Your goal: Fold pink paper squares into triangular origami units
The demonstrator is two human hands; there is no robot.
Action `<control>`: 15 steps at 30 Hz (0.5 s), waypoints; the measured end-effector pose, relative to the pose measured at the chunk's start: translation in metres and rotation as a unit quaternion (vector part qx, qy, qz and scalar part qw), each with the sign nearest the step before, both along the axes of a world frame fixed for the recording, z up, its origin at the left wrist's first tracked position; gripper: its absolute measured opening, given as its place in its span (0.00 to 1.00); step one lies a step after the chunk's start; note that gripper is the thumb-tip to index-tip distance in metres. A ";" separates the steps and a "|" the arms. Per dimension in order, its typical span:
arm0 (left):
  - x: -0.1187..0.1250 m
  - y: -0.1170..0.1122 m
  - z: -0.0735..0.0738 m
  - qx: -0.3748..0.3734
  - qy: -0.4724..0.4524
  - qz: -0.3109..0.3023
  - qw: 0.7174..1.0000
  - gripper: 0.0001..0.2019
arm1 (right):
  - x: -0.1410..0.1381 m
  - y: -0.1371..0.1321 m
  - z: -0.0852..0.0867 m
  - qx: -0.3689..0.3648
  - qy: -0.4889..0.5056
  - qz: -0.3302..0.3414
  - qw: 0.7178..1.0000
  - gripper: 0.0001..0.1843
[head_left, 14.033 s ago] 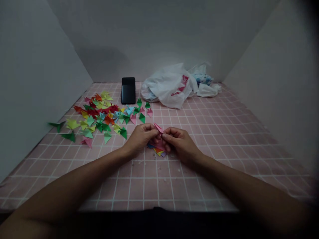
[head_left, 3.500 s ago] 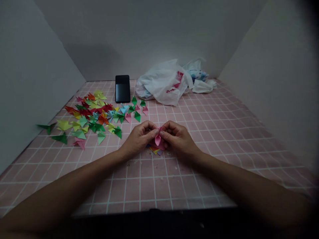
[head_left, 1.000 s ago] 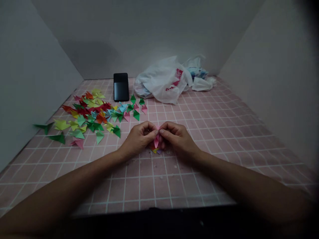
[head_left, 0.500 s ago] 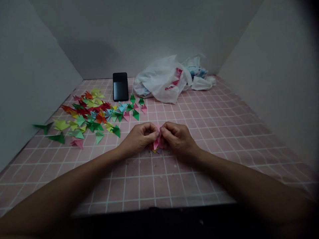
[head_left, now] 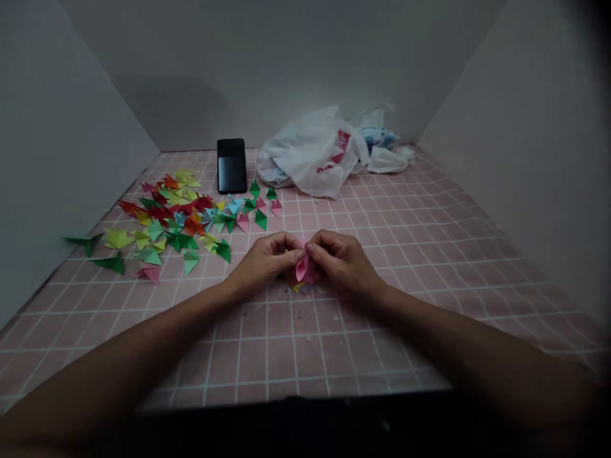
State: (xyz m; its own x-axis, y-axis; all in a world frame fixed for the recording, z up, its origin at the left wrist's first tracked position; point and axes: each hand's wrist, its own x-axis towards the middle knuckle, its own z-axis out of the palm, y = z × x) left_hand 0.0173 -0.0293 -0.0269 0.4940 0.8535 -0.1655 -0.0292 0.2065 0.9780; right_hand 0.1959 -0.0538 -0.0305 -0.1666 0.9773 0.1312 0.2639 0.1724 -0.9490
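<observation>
A small pink folded paper [head_left: 301,270] is pinched between both hands at the middle of the table, its lower part bulging open toward me. My left hand [head_left: 270,259] grips its left side between thumb and forefinger. Gripping the upper right of the same paper is my right hand [head_left: 340,259], fingers curled. Just beneath the hands lie some coloured papers, a yellow one [head_left: 298,288] among them; the hands hide most of them. To the left spreads a heap of folded paper cranes [head_left: 191,207] in red, green, yellow, blue and pink.
A black phone [head_left: 231,166] leans upright behind the cranes. A crumpled white plastic bag [head_left: 310,152] lies at the back, with a blue-patterned package [head_left: 379,137] beside it. Pale walls [head_left: 305,63] enclose three sides of the pink checked tablecloth [head_left: 429,254]. Tiny paper scraps lie near me.
The pink paper's lower part has spread wider and turned a little. My right hand has risen slightly; my left has barely moved.
</observation>
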 end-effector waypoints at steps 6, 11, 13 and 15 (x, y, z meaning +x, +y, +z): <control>-0.002 0.002 -0.003 0.027 0.004 0.018 0.999 0.15 | -0.002 -0.001 -0.001 -0.065 0.095 0.021 0.993 0.13; -0.003 0.006 -0.008 0.097 0.003 0.071 0.993 0.15 | -0.006 -0.002 -0.005 -0.166 0.217 0.051 0.961 0.14; -0.003 0.006 -0.008 0.112 0.003 0.076 0.991 0.14 | -0.006 -0.002 -0.006 -0.182 0.231 0.067 0.953 0.15; -0.003 0.005 -0.008 0.123 0.001 0.077 0.989 0.14 | -0.006 -0.002 -0.006 -0.181 0.236 0.069 0.952 0.15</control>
State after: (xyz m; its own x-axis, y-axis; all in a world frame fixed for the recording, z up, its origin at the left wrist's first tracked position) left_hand 0.0146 -0.0246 -0.0346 0.3556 0.9329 0.0565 -0.0403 -0.0451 0.9982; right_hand 0.1902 -0.0561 -0.0366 -0.3029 0.9457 -0.1184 -0.2090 -0.1871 -0.9599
